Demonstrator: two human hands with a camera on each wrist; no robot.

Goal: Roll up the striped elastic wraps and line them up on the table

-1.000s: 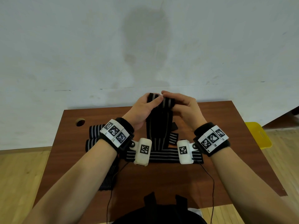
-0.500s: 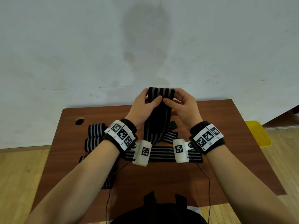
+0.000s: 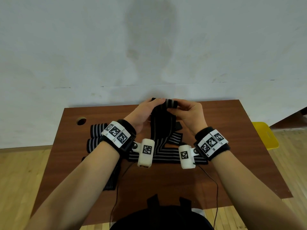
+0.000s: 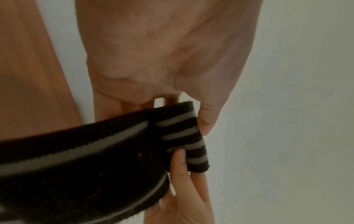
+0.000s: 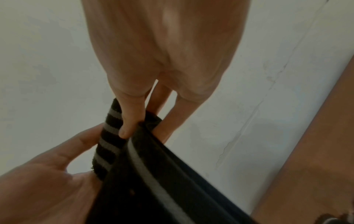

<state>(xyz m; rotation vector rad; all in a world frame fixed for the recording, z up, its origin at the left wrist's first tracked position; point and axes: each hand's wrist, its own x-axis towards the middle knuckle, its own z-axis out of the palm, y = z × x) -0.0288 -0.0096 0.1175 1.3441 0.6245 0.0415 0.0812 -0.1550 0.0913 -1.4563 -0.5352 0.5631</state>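
Note:
Both hands hold one black wrap with grey stripes (image 3: 162, 127) up above the far side of the brown table (image 3: 232, 155). My left hand (image 3: 146, 112) and right hand (image 3: 184, 110) pinch its folded top end (image 3: 171, 103), which is turned over into a short roll (image 4: 184, 139). The left thumb (image 4: 206, 121) and the right thumb (image 5: 130, 121) press on that roll. The rest of the wrap hangs down to the table and trails across it (image 3: 166, 156). Two finished rolls (image 3: 98, 128) (image 3: 93, 144) lie at the left of the table.
Another loose striped wrap (image 3: 110, 181) lies under my left forearm near the table's left front. A round cable hole (image 3: 81, 121) is at the table's far left corner. A yellow stool (image 3: 265, 136) stands right of the table. A white wall is close behind.
The flat top end of the wrap, held upright half a second ago, is now folded over into a short roll between both hands; the hands have dropped slightly.

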